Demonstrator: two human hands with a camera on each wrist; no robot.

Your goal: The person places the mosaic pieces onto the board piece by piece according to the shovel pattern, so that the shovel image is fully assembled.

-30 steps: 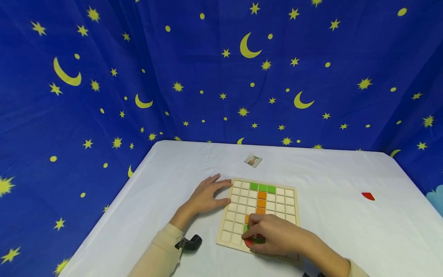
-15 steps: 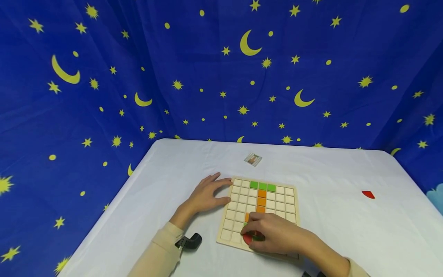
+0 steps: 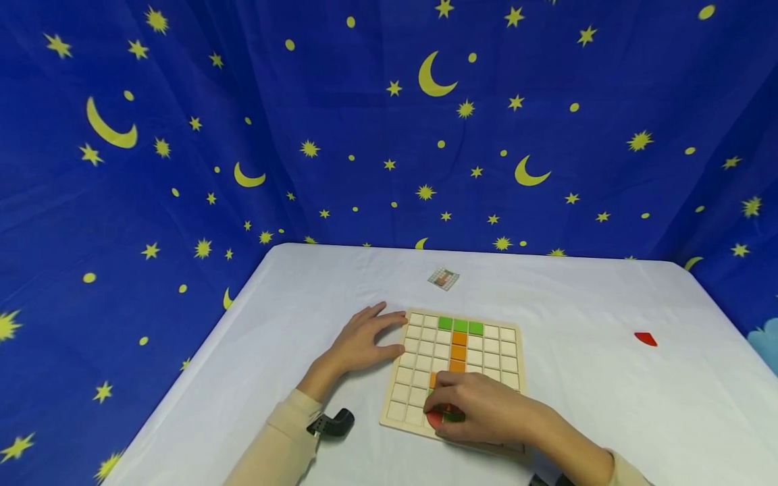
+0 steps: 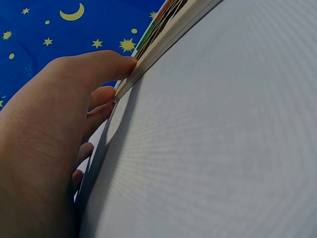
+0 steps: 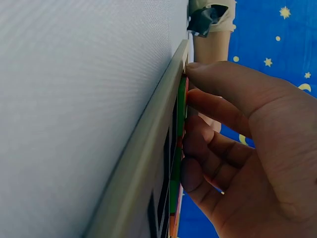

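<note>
A square wooden grid board (image 3: 397, 411) lies on the white table, with pale square tiles, a row of green tiles (image 3: 460, 326) and a column of orange tiles (image 3: 458, 352). My left hand (image 3: 360, 345) rests at its left edge, fingers spread; in the left wrist view the thumb and index fingertip touch the rim. Over the near part of the board, my right hand (image 3: 486, 408) pinches a red rounded piece (image 3: 434, 419) between thumb and curled fingers, down at the board. Green pieces (image 5: 180, 109) show along the board under those fingers in the right wrist view; the hand hides neighbouring cells.
Behind the board lies a small pattern card (image 3: 444, 279). One loose red quarter-round piece (image 3: 646, 339) lies far to the right. Blue star-and-moon cloth (image 3: 389, 121) encloses the back and sides. A black wrist mount (image 3: 333, 424) sits on my left sleeve.
The fingers of my right hand have shifted slightly over the red piece, and its near side shows a little more. My left hand stays on the board's edge.
</note>
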